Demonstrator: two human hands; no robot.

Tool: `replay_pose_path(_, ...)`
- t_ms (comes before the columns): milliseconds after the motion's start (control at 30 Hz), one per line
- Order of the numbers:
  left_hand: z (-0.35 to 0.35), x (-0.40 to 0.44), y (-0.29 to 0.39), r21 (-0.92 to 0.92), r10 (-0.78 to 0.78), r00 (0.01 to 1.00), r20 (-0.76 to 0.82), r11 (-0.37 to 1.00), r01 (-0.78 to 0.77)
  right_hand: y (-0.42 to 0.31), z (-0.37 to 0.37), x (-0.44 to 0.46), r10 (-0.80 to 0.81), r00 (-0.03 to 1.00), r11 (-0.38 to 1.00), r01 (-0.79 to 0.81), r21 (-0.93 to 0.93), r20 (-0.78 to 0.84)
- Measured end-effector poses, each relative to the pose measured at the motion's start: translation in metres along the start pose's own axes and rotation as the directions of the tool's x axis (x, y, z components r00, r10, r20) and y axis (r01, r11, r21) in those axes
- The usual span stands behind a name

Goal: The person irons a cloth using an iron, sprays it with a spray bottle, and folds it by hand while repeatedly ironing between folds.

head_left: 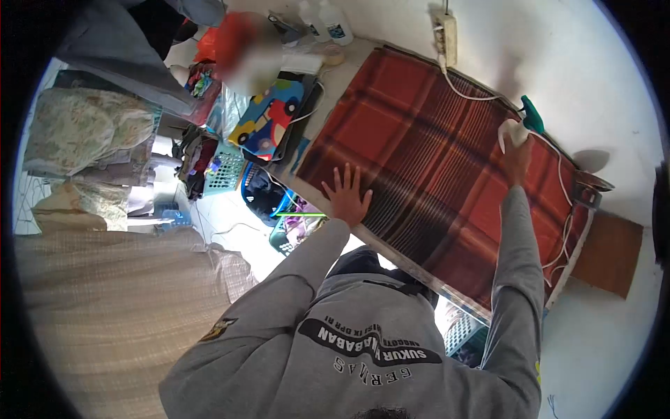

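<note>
A red and dark plaid cloth (433, 160) covers the tabletop in front of me. My left hand (347, 200) lies flat near its front edge, fingers spread, holding nothing. Toward the far right side, my right hand (517, 155) is closed around a spray bottle (532, 117) with a green head and a whitish body. The bottle is partly hidden by the fingers. To its right, at the table's end, what looks like a clothes iron (592, 183) is tilted up. A white cord (560, 171) runs along the cloth's right edge.
A power strip (447, 42) hangs on the wall above the cloth. White bottles (335, 24) and a colourful car-shaped item (269, 119) are at the left end. Baskets (223, 169) with clothes stand lower left. A brown board (608, 255) is at right; a beige curtain (125, 300) hangs left.
</note>
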State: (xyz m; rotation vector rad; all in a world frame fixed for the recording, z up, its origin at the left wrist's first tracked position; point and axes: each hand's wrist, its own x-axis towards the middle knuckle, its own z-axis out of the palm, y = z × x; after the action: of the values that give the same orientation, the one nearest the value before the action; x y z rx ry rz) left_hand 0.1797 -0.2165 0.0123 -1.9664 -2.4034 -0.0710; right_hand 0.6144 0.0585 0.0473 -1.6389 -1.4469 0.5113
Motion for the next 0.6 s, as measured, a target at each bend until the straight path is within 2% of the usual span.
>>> replay_pose_path(67, -0.002, 0.000, 0.000, 0.024, 0.014, 1.000, 0.014, 1.000, -0.014, -0.003, -0.007, -0.008, 0.039, 0.999, 0.997, -0.040, 0.067, 0.017)
replay_pose_path(133, -0.001, -0.002, -0.002, 0.014, 0.013, 1.000, -0.003, 1.000, -0.013, 0.006, -0.017, -0.021, -0.145, 0.982, 0.959, 0.108, -0.262, -0.124)
replay_pose_path(167, -0.001, -0.003, -0.003, 0.014, 0.036, 0.999, -0.003, 0.999, -0.036, 0.013, -0.022, -0.038, -0.132, 0.981, 0.959, 0.090, -0.267, -0.142)
replay_pose_path(233, 0.001, -0.003, -0.004, 0.019, 0.020, 1.000, 0.004, 1.000, -0.020, 0.004, -0.051, -0.091, 0.048, 0.990, 0.983, -0.070, -0.171, -0.134)
replay_pose_path(300, 0.004, -0.002, -0.006, 0.007, 0.042, 0.999, -0.009, 0.999, -0.042, 0.069, -0.055, -0.162, 0.018, 0.997, 0.969, -0.035, -0.243, -0.069)
replay_pose_path(333, 0.007, -0.004, -0.006, -0.002, 0.024, 1.000, -0.017, 1.000, -0.024, 0.058, -0.065, -0.215, 0.074, 0.997, 0.848, -0.052, -0.528, 0.020)
replay_pose_path(367, 0.007, -0.007, -0.007, -0.022, 0.074, 0.997, -0.010, 0.997, -0.074, 0.037, -0.070, -0.277, 0.170, 0.982, 0.644, -0.043, -0.764, 0.088)
replay_pose_path(433, 0.009, -0.007, -0.008, 0.006, 0.026, 0.999, -0.039, 1.000, -0.026, 0.024, -0.074, -0.382, 0.131, 0.990, 0.554, -0.024, -0.832, 0.059)
replay_pose_path(500, 0.018, -0.007, -0.009, 0.001, 0.033, 0.997, -0.073, 0.999, -0.033, 0.017, -0.082, -0.482, 0.058, 0.997, 0.596, 0.010, -0.803, 0.055)
replay_pose_path(567, 0.016, -0.009, -0.010, 0.016, 0.059, 0.997, -0.046, 0.998, -0.058, -0.017, -0.087, -0.573, 0.183, 0.983, 0.857, -0.173, -0.486, -0.027)
replay_pose_path(600, 0.024, -0.006, -0.013, 0.023, 0.049, 0.999, -0.007, 0.999, -0.049, -0.005, -0.079, -0.637, 0.505, 0.857, 0.695, -0.333, -0.638, 0.103)
